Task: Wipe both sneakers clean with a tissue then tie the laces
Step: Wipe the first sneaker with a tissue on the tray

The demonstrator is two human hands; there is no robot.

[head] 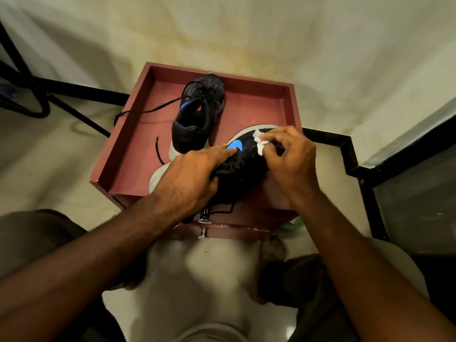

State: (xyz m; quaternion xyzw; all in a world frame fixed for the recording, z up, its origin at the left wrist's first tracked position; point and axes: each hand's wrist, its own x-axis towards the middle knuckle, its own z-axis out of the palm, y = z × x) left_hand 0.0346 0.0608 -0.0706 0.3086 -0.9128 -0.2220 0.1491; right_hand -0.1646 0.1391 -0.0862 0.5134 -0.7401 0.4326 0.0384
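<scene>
The right hand (287,159) pinches a small crumpled white tissue (260,143) against the side of the near black sneaker (243,160), close to its blue patch. The left hand (195,178) grips this sneaker from the other side, fingers curled over the upper, and holds it tilted on the front edge of the red tray (118,154). I think the upper is soft and gives under pressure, so the firmer sole edge is the better hold; the thin tissue may tear. The other sneaker (197,114) stands in the tray with its lace (148,110) loose. The near sneaker's laces are mostly hidden under the hands.
</scene>
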